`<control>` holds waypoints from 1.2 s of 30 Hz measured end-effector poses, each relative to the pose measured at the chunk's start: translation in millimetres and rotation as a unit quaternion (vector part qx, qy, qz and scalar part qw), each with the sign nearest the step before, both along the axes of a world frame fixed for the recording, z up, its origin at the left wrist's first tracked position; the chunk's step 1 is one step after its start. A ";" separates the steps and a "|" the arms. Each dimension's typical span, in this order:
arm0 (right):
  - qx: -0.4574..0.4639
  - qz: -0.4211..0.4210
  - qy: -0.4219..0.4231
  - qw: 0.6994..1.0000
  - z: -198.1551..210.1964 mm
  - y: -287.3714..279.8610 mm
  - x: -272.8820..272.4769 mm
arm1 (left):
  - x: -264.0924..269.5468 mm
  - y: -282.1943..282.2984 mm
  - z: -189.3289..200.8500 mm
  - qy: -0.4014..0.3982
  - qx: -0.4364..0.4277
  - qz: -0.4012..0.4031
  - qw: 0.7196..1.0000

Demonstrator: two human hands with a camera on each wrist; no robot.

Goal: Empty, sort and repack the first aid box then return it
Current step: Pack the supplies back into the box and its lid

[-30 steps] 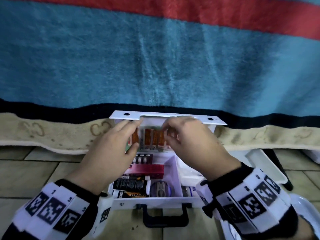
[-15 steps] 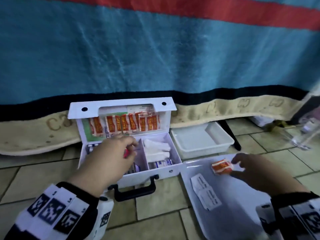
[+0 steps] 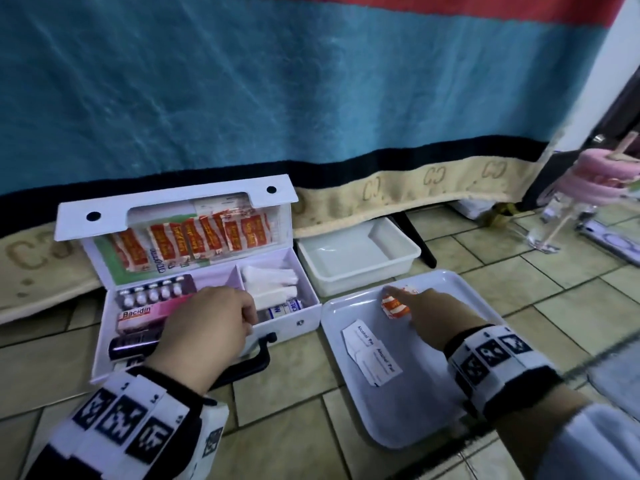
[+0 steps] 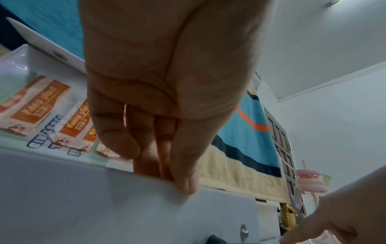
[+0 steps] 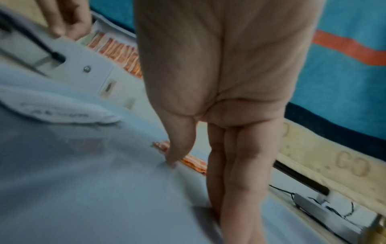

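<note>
Open white first aid box (image 3: 292,328), stocked

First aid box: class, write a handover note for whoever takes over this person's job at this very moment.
Left hand grips the front wall of the open first aid box.
Right hand, fingers straight, touches an orange plaster packet on the white tray.
Done: that packet and two alcohol pads lie on the tray.
Left: more plaster packets in the lid; a blister pack, the Bacidin box and white dressings in the box. A white tub stands behind the tray. Finish emptying, sort, repack, return.
</note>
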State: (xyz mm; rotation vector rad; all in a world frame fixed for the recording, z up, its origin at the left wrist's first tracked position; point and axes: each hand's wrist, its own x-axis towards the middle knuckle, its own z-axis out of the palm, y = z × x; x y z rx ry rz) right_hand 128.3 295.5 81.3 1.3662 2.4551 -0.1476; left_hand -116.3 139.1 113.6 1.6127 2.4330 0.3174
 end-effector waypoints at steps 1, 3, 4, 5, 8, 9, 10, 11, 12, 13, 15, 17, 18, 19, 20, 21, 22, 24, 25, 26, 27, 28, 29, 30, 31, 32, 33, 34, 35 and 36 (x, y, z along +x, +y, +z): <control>0.008 0.007 -0.006 1.000 -1.5 -1.4 -3.8 | -0.9 0.5 -1.1 -0.007 0.001 0.005 1.000; 0.027 -0.004 -0.006 1.000 -6.7 -2.0 -6.3 | -2.4 0.5 -3.4 -0.021 0.008 0.015 1.000; 0.033 -0.016 -0.005 0.999 -9.0 -1.5 -5.7 | -2.9 0.2 -4.2 -0.023 0.013 0.019 0.999; 0.038 -0.022 -0.003 0.999 -10.6 -1.3 -4.8 | -3.3 -0.4 -4.7 -0.020 0.017 0.021 0.999; 0.033 -0.029 -0.014 0.999 -9.0 -2.0 -1.1 | -1.8 -1.3 -4.6 -0.007 0.018 0.016 1.000; 0.032 -0.026 -0.016 0.999 -7.1 -1.5 -0.3 | -0.7 -1.4 -3.8 -0.008 0.019 0.014 1.000; 0.029 -0.022 -0.016 0.999 -5.1 -0.5 0.9 | 0.0 -1.3 -2.8 -0.011 0.020 0.013 1.000; 0.028 -0.023 -0.015 0.999 -2.7 1.4 1.9 | 0.3 -1.3 -1.7 -0.014 0.021 0.012 1.000; 0.021 -0.030 -0.004 0.999 -0.8 3.9 3.6 | 0.2 -1.2 -0.9 -0.018 0.021 0.012 1.000; 0.014 -0.043 0.001 0.999 0.2 6.3 4.7 | 0.0 -1.3 -0.5 -0.022 0.021 0.012 0.999; 0.012 -0.064 -0.001 0.998 2.8 8.1 7.1 | -0.4 -1.2 0.0 -0.026 0.019 0.012 0.999; 0.038 -0.073 -0.040 0.996 5.2 8.2 6.1 | -0.3 -1.5 -0.3 -0.025 0.019 0.013 0.999; 0.050 -0.069 -0.053 0.995 6.5 7.7 4.6 | -0.5 -1.6 -0.7 -0.024 0.022 0.014 0.999; 0.055 -0.071 -0.057 0.994 7.4 9.0 3.7 | -0.8 -1.8 -1.4 -0.023 0.024 0.014 0.999; 0.056 -0.076 -0.047 0.994 9.2 11.0 3.4 | -1.4 -1.7 -2.2 -0.024 0.027 0.014 0.999; 0.046 -0.094 -0.025 0.994 10.1 15.2 3.5 | -2.0 -1.5 -3.0 -0.026 0.028 0.014 0.999; 0.032 -0.106 -0.002 0.994 11.6 18.8 4.2 | -2.8 -1.0 -3.6 -0.027 0.028 0.015 0.999; 0.007 -0.098 0.008 0.995 16.0 23.2 4.1 | -3.8 -0.3 -4.3 -0.024 0.027 0.015 0.999; 0.000 -0.086 0.011 0.996 19.5 23.6 4.4 | -4.0 -0.2 -4.7 -0.022 0.027 0.015 0.999; -0.007 -0.078 0.020 0.997 23.2 23.4 5.1 | -4.1 0.0 -5.1 -0.021 0.026 0.015 0.999; -0.011 -0.072 0.027 0.997 27.2 21.5 5.5 | -3.9 0.0 -5.3 -0.020 0.026 0.015 0.999; -0.010 -0.067 0.025 0.997 28.5 21.3 6.6 | -3.7 -0.2 -5.5 -0.019 0.027 0.015 0.999; -0.007 -0.067 0.020 0.998 30.4 20.2 6.8 | -3.4 -0.3 -5.9 -0.016 0.026 0.016 0.999; -0.001 -0.062 0.022 0.998 32.0 21.2 6.5 | -3.4 -0.5 -6.4 -0.013 0.024 0.017 0.999; 0.005 -0.057 0.027 0.998 36.0 20.9 4.5 | -3.6 -0.5 -7.0 -0.010 0.022 0.017 1.000; 0.009 -0.053 0.041 0.998 39.4 21.7 2.2 | -4.1 -0.4 -7.5 -0.010 0.020 0.016 1.000; 0.013 -0.044 0.058 0.997 44.0 21.0 -1.9 | -4.3 -0.4 -7.4 -0.014 0.019 0.015 1.000; 0.013 -0.035 0.080 0.996 48.7 20.1 -7.4 | -4.5 -0.7 -6.5 -0.022 0.018 0.015 0.999; 0.005 -0.025 0.112 0.993 55.1 17.6 -14.5 | -4.8 -1.4 -5.5 -0.031 0.017 0.014 0.999; -0.009 -0.015 0.154 0.988 62.0 13.8 -22.9 | -5.1 -2.3 -4.0 -0.036 0.018 0.010 0.999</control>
